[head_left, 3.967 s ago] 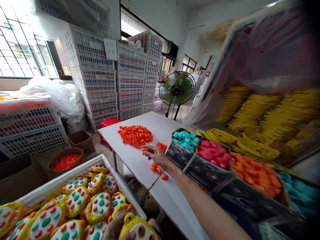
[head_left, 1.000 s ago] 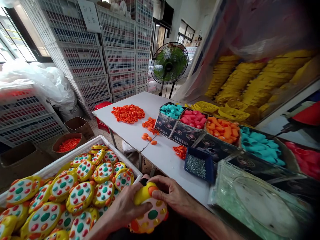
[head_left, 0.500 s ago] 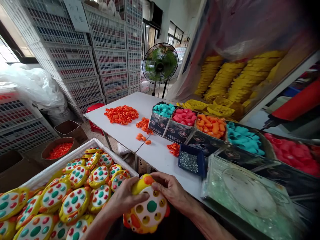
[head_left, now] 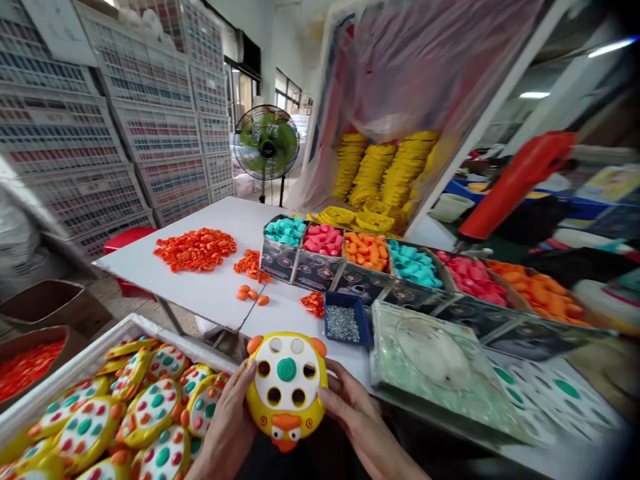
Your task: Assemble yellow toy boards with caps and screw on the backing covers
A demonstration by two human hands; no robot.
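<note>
- We grasp the yellow plastic chick-shaped toy between both hands, just over the near edge of the white table: left hand clasps its left rim, right hand its right.
- Its white face has round empty holes around one green button.
- Left of it, a white tray is heaped with glossy finished toys.
- Beyond it stand a small blue box of metal screws, loose orange caps and cardboard boxes of coloured caps.

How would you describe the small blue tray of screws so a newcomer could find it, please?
On the white table, look just beyond the yellow toy held in both hands. The blue tray sits there, alone in holding silvery metal screws, not coloured plastic caps.
</note>
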